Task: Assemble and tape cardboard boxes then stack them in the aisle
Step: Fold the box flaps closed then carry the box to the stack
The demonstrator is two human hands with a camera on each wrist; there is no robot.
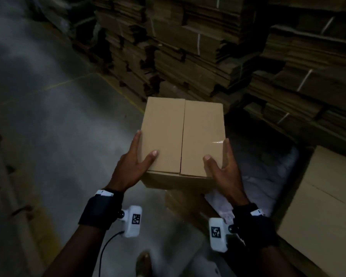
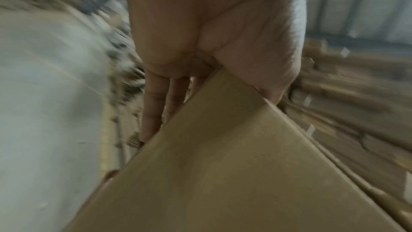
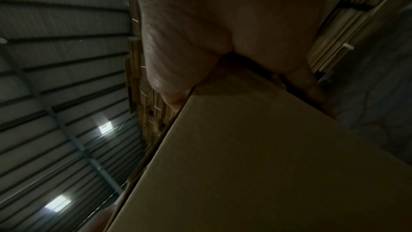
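Box (image 1: 183,136) closed, carried between left hand (image 1: 134,166) and right hand (image 1: 226,168); thumbs on top, fingers gripping sides. Step: carrying to stack. Next: set down square in aisle.

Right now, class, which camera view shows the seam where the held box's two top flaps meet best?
The head view: the seam runs in full down the cardboard box, between both thumbs. The left wrist view shows only a blurred stretch of it; the right wrist view shows none.

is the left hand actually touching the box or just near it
Touching. In the head view the left hand lays its thumb on top of the box with fingers along its side; the left wrist view shows the palm against the box's edge.
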